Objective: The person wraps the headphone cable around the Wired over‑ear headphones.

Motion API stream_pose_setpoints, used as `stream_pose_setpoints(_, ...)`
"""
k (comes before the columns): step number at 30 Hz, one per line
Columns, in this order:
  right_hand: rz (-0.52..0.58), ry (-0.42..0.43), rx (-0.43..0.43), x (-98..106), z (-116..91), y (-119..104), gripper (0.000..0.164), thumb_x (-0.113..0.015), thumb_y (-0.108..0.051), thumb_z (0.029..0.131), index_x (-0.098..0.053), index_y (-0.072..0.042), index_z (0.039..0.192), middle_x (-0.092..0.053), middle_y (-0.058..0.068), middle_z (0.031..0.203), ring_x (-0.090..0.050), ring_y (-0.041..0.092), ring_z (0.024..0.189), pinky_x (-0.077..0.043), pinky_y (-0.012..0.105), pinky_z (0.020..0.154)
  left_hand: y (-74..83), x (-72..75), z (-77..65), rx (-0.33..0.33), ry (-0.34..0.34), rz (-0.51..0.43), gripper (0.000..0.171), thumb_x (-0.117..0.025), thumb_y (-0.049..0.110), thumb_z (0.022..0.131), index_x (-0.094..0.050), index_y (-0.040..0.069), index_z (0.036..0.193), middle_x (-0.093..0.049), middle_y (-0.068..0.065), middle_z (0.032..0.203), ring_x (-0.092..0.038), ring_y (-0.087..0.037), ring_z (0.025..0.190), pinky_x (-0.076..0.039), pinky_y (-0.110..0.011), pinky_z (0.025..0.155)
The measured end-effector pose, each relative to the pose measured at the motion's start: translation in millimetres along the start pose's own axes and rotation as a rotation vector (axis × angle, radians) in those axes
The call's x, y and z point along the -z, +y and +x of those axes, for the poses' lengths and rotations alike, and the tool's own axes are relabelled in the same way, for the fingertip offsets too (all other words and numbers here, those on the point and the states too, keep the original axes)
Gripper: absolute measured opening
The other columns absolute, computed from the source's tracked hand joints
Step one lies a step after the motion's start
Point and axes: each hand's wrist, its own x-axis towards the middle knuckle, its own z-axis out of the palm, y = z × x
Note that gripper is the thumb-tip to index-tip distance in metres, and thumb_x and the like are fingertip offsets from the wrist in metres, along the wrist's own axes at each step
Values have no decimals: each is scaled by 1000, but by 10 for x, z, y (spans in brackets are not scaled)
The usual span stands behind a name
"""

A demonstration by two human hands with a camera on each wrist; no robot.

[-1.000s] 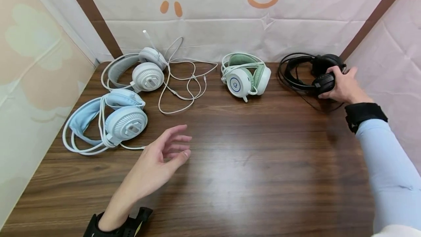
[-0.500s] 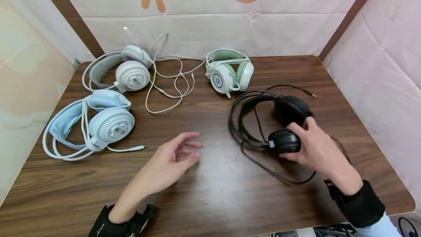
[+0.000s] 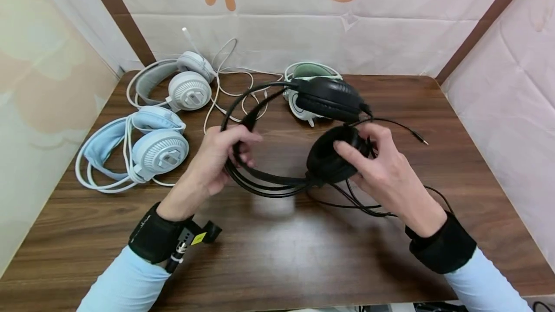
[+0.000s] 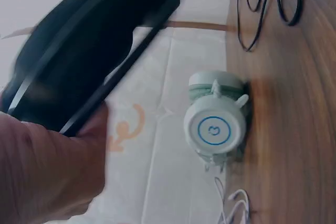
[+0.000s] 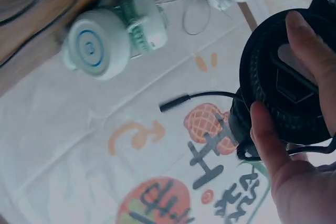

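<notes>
Black headphones (image 3: 331,97) are held up above the table between both hands. My left hand (image 3: 218,155) grips their headband, with its thumb over the band and fingers curled round it. The right hand (image 3: 381,172) holds the nearer ear cup (image 3: 331,155), thumb on the cushion side. In the right wrist view, fingers (image 5: 268,140) lie along the cup's round outer face (image 5: 286,77), and a thin microphone boom (image 5: 176,102) sticks out beyond it. A black cable (image 3: 364,208) with a plug trails from the headphones onto the table on the right.
Behind the black pair stand white-and-green headphones (image 3: 303,112), partly hidden in the head view. White headphones (image 3: 191,90) with a loose cable lie at the back left, light blue ones (image 3: 160,150) in front of them. Fabric walls edge the wooden table (image 3: 277,264).
The right hand has brought the black headphones from the back right corner to the middle and lifted them. My left hand has moved to their headband and taken hold of it.
</notes>
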Motion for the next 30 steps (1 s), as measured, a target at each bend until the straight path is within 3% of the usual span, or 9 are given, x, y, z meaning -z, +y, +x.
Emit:
stream_pose_setpoints(5, 299, 36, -149, 51, 82, 238, 63, -72, 22, 77, -58, 0, 135, -64, 19, 119, -67, 11, 72, -52, 13, 70, 164, 201, -31, -247, 45, -247, 35, -30, -2, 86, -41, 19, 61, -17, 9, 55, -13, -5, 48, -13, -14, 47)
stream_pose_setpoints(8, 342, -95, -237, 195, -14, 429, 39, -75, 13, 82, -68, -2, 117, -71, 0, 82, -55, -4, 53, -46, 8, 54, 205, 308, -55, -430, 140, -200, 36, -32, -7, 86, -40, 16, 60, -16, 6, 53, -7, -10, 49, -5, -20, 49)
stream_pose_setpoints(10, 327, -153, -212, 268, -37, 507, 9, -66, -3, 96, -71, -7, 103, -70, -4, 76, -51, -6, 54, -43, 11, 52, 202, 339, -68, -503, 200, -130, 31, -38, -11, 85, -45, 12, 63, -21, 7, 49, -9, -11, 46, -5, -22, 46)
stream_pose_setpoints(14, 106, -158, 63, 341, 237, 400, 31, -48, -29, 108, -70, -9, 100, -69, -4, 86, -57, 2, 66, -47, 22, 56, 160, 298, -68, -506, 268, 20, 22, -50, -9, 84, -51, 10, 73, -34, 8, 46, -20, -5, 39, -13, -21, 38)
stream_pose_setpoints(17, -83, -124, 382, 329, 621, 175, 26, -43, -18, 109, -66, -5, 105, -65, 1, 89, -57, 12, 69, -46, 28, 53, 104, 212, -52, -430, 272, 164, 18, -60, -4, 83, -54, 11, 78, -40, 9, 51, -32, -2, 39, -25, -20, 34)
stream_pose_setpoints(20, -207, -76, 625, 241, 1005, 52, 19, -46, -13, 107, -60, -4, 99, -57, 4, 82, -52, 18, 64, -43, 29, 48, 32, 126, -47, -339, 143, 292, 15, -61, -3, 80, -59, 10, 86, -45, 8, 56, -38, -4, 41, -32, -22, 36)
stream_pose_setpoints(22, -180, -93, 648, 175, 1198, 78, 20, -56, -24, 104, -57, -8, 92, -53, 3, 79, -50, 18, 60, -42, 30, 46, -18, 95, -56, -297, 14, 323, 17, -57, -4, 77, -59, 7, 90, -43, 8, 56, -36, -5, 43, -31, -22, 37)
stream_pose_setpoints(26, 196, -196, 403, 66, 1372, 343, 29, -77, -34, 86, -59, -13, 82, -55, -6, 73, -48, 8, 59, -40, 23, 50, -81, 126, -65, -288, -262, 154, 19, -43, -9, 71, -51, 7, 80, -32, 6, 53, -21, -9, 42, -14, -24, 39)
stream_pose_setpoints(30, 503, -189, 132, -53, 1366, 721, 11, -83, -8, 82, -72, -12, 81, -64, -8, 72, -43, 0, 58, -33, 15, 56, -74, 230, -42, -383, -476, -61, 39, -30, -13, 67, -59, 10, 80, -22, 0, 52, -11, -14, 41, -6, -26, 37)
